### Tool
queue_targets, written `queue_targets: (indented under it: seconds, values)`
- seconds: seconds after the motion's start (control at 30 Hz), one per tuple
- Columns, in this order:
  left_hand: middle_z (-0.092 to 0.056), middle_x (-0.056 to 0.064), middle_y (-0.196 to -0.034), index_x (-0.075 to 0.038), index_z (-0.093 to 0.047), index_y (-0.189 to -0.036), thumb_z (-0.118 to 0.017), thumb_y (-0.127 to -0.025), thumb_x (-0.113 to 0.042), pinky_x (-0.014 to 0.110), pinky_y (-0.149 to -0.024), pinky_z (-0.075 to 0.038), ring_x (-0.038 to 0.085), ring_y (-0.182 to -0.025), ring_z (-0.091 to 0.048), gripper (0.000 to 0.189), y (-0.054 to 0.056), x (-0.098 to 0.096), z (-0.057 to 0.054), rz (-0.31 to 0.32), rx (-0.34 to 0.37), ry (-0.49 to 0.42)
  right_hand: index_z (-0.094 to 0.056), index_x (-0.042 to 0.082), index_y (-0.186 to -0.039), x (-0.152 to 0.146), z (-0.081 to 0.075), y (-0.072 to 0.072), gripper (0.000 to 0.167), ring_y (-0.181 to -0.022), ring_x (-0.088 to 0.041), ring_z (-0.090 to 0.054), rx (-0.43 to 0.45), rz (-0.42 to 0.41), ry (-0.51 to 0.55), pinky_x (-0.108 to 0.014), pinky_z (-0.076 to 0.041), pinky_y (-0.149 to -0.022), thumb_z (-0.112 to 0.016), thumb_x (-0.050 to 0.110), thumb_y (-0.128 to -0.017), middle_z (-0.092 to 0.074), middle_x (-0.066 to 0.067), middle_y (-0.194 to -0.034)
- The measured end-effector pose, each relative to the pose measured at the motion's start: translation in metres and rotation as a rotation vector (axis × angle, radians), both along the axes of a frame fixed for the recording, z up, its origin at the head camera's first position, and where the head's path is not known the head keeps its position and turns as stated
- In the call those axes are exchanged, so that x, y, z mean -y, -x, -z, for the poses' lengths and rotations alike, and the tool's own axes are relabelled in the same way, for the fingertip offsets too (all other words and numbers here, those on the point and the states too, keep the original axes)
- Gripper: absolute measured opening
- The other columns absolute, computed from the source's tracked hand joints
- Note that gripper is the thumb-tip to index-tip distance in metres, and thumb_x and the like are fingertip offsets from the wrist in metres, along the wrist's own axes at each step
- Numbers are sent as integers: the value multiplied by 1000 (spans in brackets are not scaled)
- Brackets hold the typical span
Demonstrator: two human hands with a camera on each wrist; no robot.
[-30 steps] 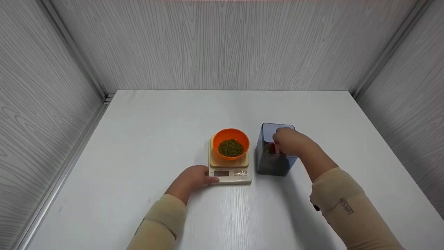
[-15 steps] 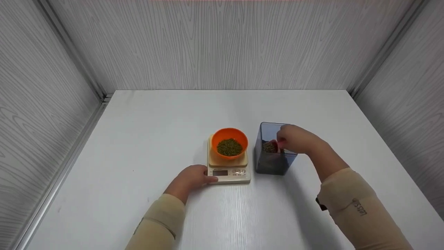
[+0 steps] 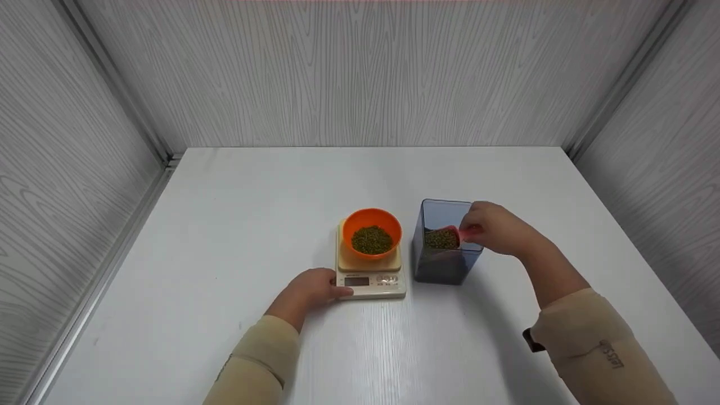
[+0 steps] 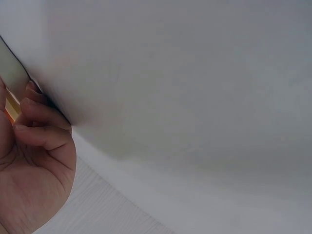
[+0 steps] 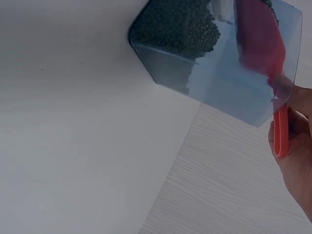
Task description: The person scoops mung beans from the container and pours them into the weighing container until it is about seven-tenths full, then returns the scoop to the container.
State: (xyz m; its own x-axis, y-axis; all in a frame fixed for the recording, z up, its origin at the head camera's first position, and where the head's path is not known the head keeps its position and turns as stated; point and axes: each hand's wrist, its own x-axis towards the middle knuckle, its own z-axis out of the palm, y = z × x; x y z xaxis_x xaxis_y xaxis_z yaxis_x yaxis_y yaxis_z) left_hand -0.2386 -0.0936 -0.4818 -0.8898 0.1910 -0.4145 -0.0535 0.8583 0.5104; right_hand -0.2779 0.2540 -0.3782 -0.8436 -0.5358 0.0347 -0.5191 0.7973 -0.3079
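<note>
A digital kitchen scale point(image 3: 394, 289) lies on the table with an orange bowl point(image 3: 372, 214) on its platform. Small green beans point(image 3: 372, 241) cover the bowl's bottom. My left hand point(image 3: 312, 288) grips the scale's front left corner, thumb on top; in the left wrist view its other fingers point(image 4: 44, 117) curl against the edge. To the right stands a translucent blue container point(image 3: 441, 270) of the same beans. My right hand point(image 3: 500, 229) holds a red scoop point(image 5: 261, 39) by its handle. The scoop, heaped with beans, is inside the container near the top.
The white table point(image 3: 253, 208) is bounded by a grey wood-grain panel point(image 3: 365, 73) at the back and side panels left and right. The container stands close beside the scale, with a narrow gap between them.
My right hand has drawn up and to the right, bringing the scoop out of the beans with a full load. The left hand stays on the scale.
</note>
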Motion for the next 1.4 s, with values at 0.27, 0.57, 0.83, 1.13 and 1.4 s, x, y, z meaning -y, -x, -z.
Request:
queue_targets:
  seconds: [0.27, 0.57, 0.83, 1.13, 1.4]
  values:
    - [-61, 2, -94, -13, -64, -98, -65, -78, -49, 41, -90, -40, 20, -87, -51, 41, 0, 0, 2, 13, -9, -3, -69, 8, -89, -13, 4, -6, 10, -77, -16, -48, 7, 34, 84, -32, -44, -65, -68, 5, -80, -54, -3, -83]
    - [-60, 1, -90, -14, -64, -97, -65, -79, -49, 41, -87, -41, 19, -83, -50, 40, 0, 0, 3, 18, -11, -4, -69, 9, -90, -24, 8, -10, 9, -79, -15, -49, 3, 51, 162, -33, -44, -68, -68, 9, -81, -57, -1, -87]
    - [-60, 1, -91, -13, -64, -96, -65, -79, -49, 41, -88, -41, 20, -83, -50, 40, 0, 0, 1, 20, -6, 13, -69, 10, -91, -28, 8, -13, 9, -81, -14, -51, -2, 72, 197, -33, -45, -70, -68, 10, -81, -57, -1, -89]
    - [-60, 1, -90, -13, -64, -98, -65, -78, -49, 40, -88, -41, 20, -83, -50, 41, -1, -1, 0, -3, 4, 14, -68, 13, -91, -36, 11, -18, 9, -80, -14, -48, -14, 104, 272, -27, -44, -66, -69, 14, -82, -57, 1, -88]
    - [-60, 2, -91, -13, -64, -99, -65, -78, -49, 41, -90, -41, 20, -84, -50, 42, 0, -2, -1, -1, 2, 17, -67, 16, -94, -40, 19, -22, 11, -80, -15, -48, -17, 158, 317, -22, -44, -65, -67, 21, -84, -55, 2, -89]
